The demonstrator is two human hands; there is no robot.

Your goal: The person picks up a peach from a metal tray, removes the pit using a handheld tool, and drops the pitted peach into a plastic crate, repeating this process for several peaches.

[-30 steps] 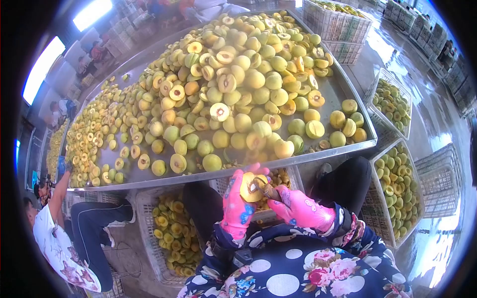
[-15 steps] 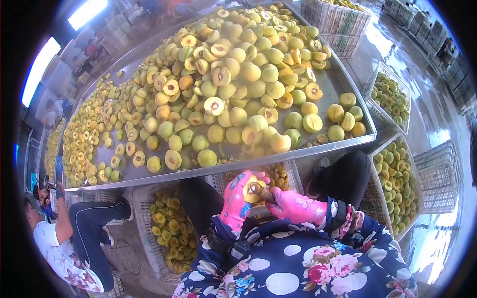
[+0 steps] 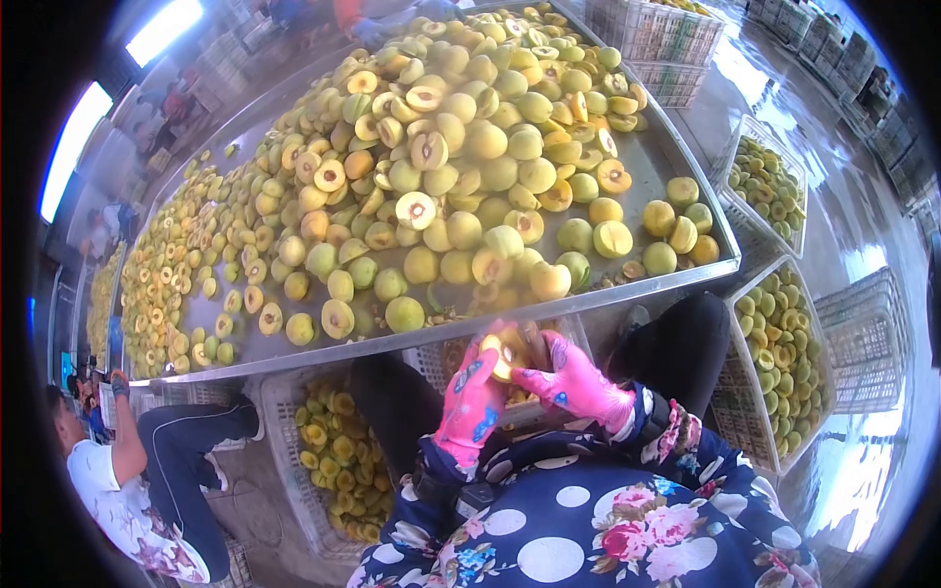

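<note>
Yellow cut fruit (image 3: 504,357) is gripped in the left hand (image 3: 469,400); the right hand (image 3: 585,382) curls beside it (whether holding something, I cannot tell). Blue motifs (image 3: 484,424) mark the pink gloves (image 3: 457,431). Beyond stands the heaped metal desk (image 3: 637,292).

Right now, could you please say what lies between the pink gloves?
In the head view, a cut fruit sits between left hand and right hand.

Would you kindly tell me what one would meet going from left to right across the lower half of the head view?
Co-worker in a white top → crate of fruit pieces → gloved left hand → piece of fruit → gloved right hand → second crate of fruit → greyish crate.
</note>
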